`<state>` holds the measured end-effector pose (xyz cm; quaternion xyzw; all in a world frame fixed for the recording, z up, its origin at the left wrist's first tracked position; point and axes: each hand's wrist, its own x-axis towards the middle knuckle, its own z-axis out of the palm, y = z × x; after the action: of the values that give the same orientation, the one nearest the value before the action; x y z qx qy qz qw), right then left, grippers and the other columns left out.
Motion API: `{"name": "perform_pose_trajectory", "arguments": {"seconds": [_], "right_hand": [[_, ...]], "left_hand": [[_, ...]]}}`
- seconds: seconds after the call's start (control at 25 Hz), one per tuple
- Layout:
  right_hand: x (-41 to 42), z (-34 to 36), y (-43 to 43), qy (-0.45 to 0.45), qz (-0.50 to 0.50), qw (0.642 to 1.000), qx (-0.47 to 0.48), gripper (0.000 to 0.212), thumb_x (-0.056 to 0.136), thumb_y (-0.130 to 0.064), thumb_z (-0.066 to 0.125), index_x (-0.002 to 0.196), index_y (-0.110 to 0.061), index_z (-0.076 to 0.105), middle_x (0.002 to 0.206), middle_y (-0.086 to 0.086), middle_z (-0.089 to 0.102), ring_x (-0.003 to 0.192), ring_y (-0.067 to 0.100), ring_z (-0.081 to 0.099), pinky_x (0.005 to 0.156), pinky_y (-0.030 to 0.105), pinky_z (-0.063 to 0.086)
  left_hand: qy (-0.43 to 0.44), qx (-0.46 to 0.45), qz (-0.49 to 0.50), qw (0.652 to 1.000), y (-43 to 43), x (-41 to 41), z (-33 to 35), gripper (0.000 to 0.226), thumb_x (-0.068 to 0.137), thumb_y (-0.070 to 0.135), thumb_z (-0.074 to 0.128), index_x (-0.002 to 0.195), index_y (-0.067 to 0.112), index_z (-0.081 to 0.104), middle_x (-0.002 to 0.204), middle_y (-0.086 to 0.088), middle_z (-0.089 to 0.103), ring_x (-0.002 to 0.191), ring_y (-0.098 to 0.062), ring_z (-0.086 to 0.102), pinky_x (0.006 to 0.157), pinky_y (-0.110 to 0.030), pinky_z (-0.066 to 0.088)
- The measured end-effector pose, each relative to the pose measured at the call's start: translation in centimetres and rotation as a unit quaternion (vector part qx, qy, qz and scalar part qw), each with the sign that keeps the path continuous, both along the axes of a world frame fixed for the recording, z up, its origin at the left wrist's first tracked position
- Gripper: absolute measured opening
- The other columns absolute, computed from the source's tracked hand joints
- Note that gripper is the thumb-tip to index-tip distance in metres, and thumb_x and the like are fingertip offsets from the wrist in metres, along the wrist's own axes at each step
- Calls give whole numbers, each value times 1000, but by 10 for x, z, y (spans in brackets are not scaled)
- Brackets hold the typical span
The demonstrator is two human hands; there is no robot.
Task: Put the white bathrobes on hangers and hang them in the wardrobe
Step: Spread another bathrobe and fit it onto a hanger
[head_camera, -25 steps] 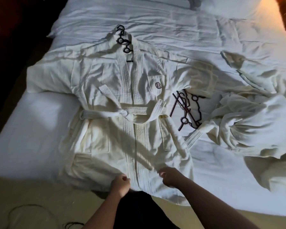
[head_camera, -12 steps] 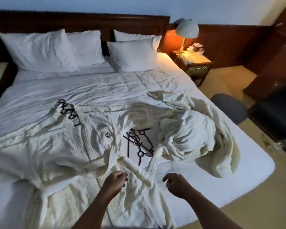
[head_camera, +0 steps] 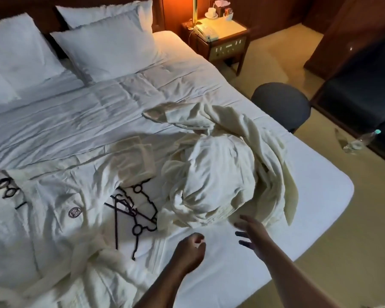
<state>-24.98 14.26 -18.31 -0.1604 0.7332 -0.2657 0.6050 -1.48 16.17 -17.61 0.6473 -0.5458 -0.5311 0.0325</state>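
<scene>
One white bathrobe (head_camera: 53, 218) lies flat on the bed at the left, belt tied, with a black hanger (head_camera: 0, 185) showing at its collar. A second white bathrobe (head_camera: 220, 174) lies crumpled in a heap on the right side of the bed. Loose black hangers (head_camera: 136, 216) rest on the sheet between the two robes. My left hand (head_camera: 190, 247) hovers over the bare sheet with fingers curled and nothing in it. My right hand (head_camera: 251, 232) has its fingers spread, right at the near edge of the crumpled robe.
The bed (head_camera: 298, 218) has several white pillows (head_camera: 107, 43) at its head. A lit nightstand (head_camera: 218, 36) with a phone stands beyond. A dark round chair (head_camera: 280, 105) sits by the bed's right edge, a plastic bottle (head_camera: 360, 141) on the floor.
Both hands have let go of the flat robe's hem and shifted right toward the crumpled robe. The right hand has opened. The view has swung up and to the right.
</scene>
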Motion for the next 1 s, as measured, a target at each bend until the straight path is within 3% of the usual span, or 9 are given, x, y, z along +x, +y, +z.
{"name": "perform_pose_trajectory", "arguments": {"seconds": [0.16,0.24,0.4,0.56,0.68,0.76,0.8,0.88,1.0], "right_hand": [[-29,-47,-66,-101,-126,985,62,36,79,-32,74,112,-21,63,101,1,63,98,23,60,81,38,53],[-33,-60,-87,-162,-184,964,101,35,85,-41,72,109,-17,64,104,4,62,99,24,60,86,38,51],[-33,-56,-103,-170,-220,955,106,36,91,-43,69,112,-14,63,113,4,63,107,22,58,82,38,44],[-25,-9,-97,-167,-145,974,-47,43,70,-31,83,105,-9,72,117,19,71,98,26,64,84,37,44],[-1,51,-74,-247,-37,954,-165,50,89,-17,72,110,25,56,115,38,66,113,51,63,99,53,51],[21,105,-59,-250,5,942,-224,38,93,-8,66,107,26,58,113,41,64,111,51,64,101,54,51],[32,132,-51,-244,27,934,-260,29,91,-7,66,100,21,65,108,39,67,105,48,67,96,51,54],[56,186,-35,-221,56,919,-323,20,89,-6,67,88,12,72,98,35,70,94,42,71,85,41,57],[88,252,-22,-177,66,898,-398,24,91,-9,65,99,12,72,101,33,72,96,42,72,84,40,59]], "left_hand": [[6,-13,-2,1000,-53,-54,-18,53,98,33,54,150,24,46,149,5,53,132,-15,53,110,-28,41],[6,-28,-18,999,-65,-62,-20,57,98,33,55,153,26,42,153,4,48,136,-15,50,114,-32,39],[18,-53,-21,998,-68,-57,-10,54,99,32,55,152,30,43,151,7,49,131,-8,50,106,-21,38],[53,-74,-4,996,-50,-49,9,57,100,35,58,153,36,37,152,13,46,133,-1,46,106,-17,38],[82,-151,16,985,-38,-48,30,77,94,47,63,156,39,18,160,20,26,146,5,28,118,-21,31],[66,-251,41,965,-32,-49,53,85,92,59,61,159,32,18,163,15,23,149,2,23,120,-22,27],[72,-295,77,950,-31,-47,69,73,93,57,60,155,31,32,157,12,39,144,-1,37,116,-27,37],[96,-351,156,918,-32,-33,109,28,95,34,60,123,36,59,111,15,70,102,-2,66,86,-37,56],[118,-361,182,907,-26,6,175,11,93,20,61,92,31,61,77,9,67,66,-4,60,61,-28,49]]}}
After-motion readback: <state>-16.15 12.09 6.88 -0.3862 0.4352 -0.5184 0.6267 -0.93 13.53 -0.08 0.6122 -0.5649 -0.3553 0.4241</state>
